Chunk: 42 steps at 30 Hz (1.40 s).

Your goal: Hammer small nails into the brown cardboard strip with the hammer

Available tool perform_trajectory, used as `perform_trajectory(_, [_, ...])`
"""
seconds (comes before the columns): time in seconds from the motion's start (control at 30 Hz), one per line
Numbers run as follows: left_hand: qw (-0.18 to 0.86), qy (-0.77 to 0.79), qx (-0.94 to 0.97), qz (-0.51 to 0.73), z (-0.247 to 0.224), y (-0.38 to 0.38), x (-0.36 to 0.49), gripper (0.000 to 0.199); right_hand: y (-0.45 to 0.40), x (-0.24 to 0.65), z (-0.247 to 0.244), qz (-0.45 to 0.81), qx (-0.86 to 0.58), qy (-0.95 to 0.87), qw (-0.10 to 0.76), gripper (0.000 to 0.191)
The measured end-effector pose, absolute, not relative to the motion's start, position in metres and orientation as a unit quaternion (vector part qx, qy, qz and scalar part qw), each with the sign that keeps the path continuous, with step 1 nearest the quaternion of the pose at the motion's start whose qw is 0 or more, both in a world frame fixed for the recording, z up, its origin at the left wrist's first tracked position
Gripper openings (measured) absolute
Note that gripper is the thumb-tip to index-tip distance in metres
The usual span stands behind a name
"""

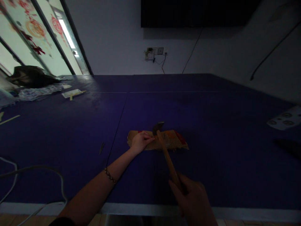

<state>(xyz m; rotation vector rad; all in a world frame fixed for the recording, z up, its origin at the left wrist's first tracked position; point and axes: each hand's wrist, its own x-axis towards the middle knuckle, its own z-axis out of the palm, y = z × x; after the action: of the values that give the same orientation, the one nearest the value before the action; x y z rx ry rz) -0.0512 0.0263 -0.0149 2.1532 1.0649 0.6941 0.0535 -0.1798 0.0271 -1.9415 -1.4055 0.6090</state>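
Note:
My right hand [194, 199] is wrapped around the lower end of the wooden handle of a hammer [167, 155]. The dark hammer head is over the middle of a flattened brown cardboard piece [172, 139] with red markings and ragged edges. My left hand [141, 141] rests on the cardboard's left part, thumb and fingers pinched together right beside the hammer head. What they pinch is too small and dark to make out. Left of the cardboard lie a few thin metal nails [101, 147].
Everything lies on a wide purple-blue table [211, 175]. White cables [56, 172] loop at the front left. A white tray [72, 93] and a dark bag [33, 76] are at the back left. On the right are a pale panel with round fittings [285, 119] and a dark object [288, 147].

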Motion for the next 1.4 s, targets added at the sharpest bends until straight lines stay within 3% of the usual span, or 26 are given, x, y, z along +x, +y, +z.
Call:
perform_trajectory(0.47, [0.304,0.398,0.82,0.275,-0.013,0.025,-0.052,0.024,-0.178,0.054,0.024,0.217,-0.749,-0.536,0.324,0.037])
perform_trajectory(0.7, [0.303,0.401,0.817,0.281,-0.016,0.026,-0.05,0.023,-0.183,0.051,0.023,0.272,-0.745,-0.501,0.347,0.043])
perform_trajectory(0.83, [0.303,0.403,0.816,0.284,-0.016,0.026,-0.05,0.023,-0.182,0.047,0.028,0.259,-0.748,-0.48,0.377,0.039])
perform_trajectory(1.03, [0.304,0.405,0.814,0.284,-0.016,0.025,-0.051,0.022,-0.18,0.049,0.031,0.265,-0.749,-0.502,0.342,0.034])
perform_trajectory(1.4, [0.3,0.406,0.817,0.279,-0.013,0.024,-0.051,0.023,-0.18,0.048,0.028,0.258,-0.742,-0.495,0.371,0.031])
